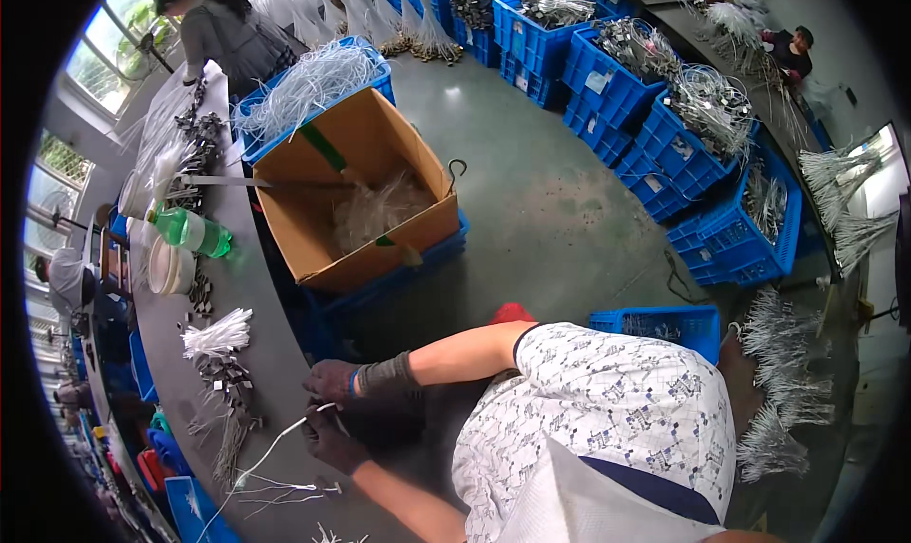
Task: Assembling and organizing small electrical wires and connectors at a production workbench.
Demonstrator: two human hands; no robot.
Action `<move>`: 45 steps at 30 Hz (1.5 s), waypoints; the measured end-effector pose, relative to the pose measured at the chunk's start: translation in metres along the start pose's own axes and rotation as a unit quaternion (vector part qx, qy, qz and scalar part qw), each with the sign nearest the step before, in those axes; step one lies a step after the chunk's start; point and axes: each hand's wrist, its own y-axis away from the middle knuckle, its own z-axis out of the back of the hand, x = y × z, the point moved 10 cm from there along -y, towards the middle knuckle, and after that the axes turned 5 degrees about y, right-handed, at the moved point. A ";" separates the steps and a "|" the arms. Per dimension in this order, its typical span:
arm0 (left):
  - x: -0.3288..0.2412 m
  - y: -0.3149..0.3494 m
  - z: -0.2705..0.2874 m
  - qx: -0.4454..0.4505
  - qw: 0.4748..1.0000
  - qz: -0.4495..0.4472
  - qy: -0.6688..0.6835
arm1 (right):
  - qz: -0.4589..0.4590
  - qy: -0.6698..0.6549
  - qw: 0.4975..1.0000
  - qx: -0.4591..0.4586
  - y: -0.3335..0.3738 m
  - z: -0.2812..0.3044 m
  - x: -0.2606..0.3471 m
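Observation:
Both my hands wear dark gloves and meet at the edge of the grey worktable (270,339). My left hand (334,446), the lower one in the picture, is closed on a thin white cable (283,436) close to its end. Just above it my right hand (332,382) has its fingers curled together, near the cable end; what they hold is too small to tell. From my hands the cable curves down over the table. Loose thin white wires (280,491) lie beside it. A bundle of white cables with dark connectors (226,353) rests on the table beyond my hands.
An open cardboard box (285,206) holding clear plastic stands right of the table. A green bottle (195,232) and white tubs (171,266) are on the table. Blue crates (707,235) filled with cables line the far side. A co-worker (228,36) stands at the table's far end.

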 end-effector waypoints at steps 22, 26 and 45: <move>0.139 -0.036 0.273 -0.171 0.956 0.236 -0.025 | -0.193 -0.167 0.951 0.176 -0.064 -0.172 -0.002; 0.170 -0.030 0.315 -0.230 0.954 0.193 -0.008 | -0.046 -0.050 0.978 0.195 -0.136 -0.208 0.037; 0.283 0.073 0.521 -0.312 0.725 0.415 -0.453 | -0.263 -0.170 0.860 0.404 -0.094 -0.251 -0.045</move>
